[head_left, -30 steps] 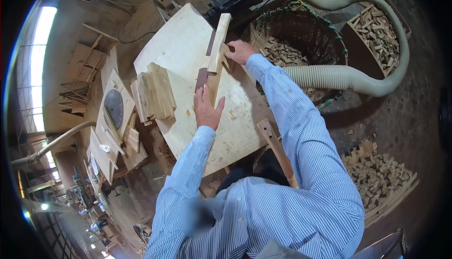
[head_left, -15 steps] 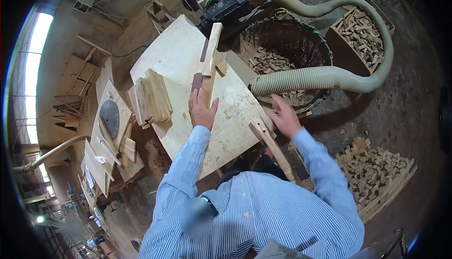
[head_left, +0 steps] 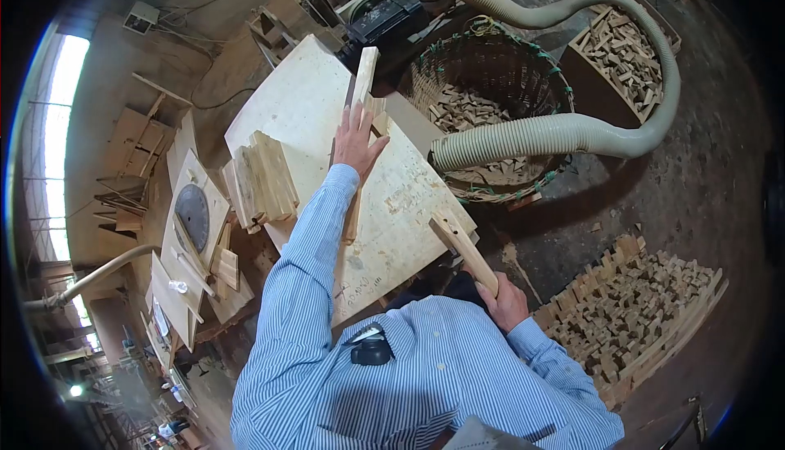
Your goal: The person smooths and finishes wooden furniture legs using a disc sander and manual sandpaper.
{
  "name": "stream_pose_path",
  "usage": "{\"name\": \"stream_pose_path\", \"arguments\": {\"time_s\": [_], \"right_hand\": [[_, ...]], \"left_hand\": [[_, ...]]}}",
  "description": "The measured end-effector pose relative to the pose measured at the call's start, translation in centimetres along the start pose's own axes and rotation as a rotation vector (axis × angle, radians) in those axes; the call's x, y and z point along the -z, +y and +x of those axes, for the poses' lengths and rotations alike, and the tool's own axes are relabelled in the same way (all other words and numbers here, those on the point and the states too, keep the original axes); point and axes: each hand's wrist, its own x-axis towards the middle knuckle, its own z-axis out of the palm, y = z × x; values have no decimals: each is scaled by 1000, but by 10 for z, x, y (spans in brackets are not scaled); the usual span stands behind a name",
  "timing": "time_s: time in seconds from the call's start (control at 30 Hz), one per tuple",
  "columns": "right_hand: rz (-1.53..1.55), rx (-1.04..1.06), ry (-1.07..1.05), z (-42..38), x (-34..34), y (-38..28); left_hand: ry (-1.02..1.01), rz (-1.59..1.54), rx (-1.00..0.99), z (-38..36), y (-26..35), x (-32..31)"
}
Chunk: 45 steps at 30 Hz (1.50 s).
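On the pale worktable [head_left: 286,98], my left hand [head_left: 358,141] lies with fingers stretched over the wooden strip pieces near the far edge. A light wood strip [head_left: 365,74] sticks out beyond its fingertips. Another narrow strip [head_left: 352,219] lies below the palm. My right hand [head_left: 505,301] is wrapped round the near end of a wooden bar [head_left: 468,255] at the table's near right corner. A stack of wood boards [head_left: 266,179] rests at the table's left edge.
A wicker basket [head_left: 491,41] of offcuts stands beyond the table's right side, with a ribbed hose [head_left: 523,139] across it. A crate [head_left: 621,66] of offcuts is farther right. Piled blocks [head_left: 638,319] lie lower right. A round saw blade [head_left: 192,213] is at left.
My left hand has moved forward along the strips. My right hand has moved down from above the table's right edge and taken hold of the wooden bar.
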Motion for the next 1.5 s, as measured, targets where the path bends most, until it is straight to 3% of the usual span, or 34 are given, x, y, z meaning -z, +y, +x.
{"name": "stream_pose_path", "arguments": {"time_s": [0.23,0.53,1.33,1.5], "right_hand": [[-10,-28,-2,0,-6,4],[-15,9,13,18,-17,-10],[-75,116,178,183,-57,-134],[-59,71,128,209,-61,-153]], "left_hand": [[65,-162,21,-7,3,-3],[106,-98,18,3,-16,-1],[146,97,-48,145,-178,-1],[143,124,-46,171,-206,-6]]}}
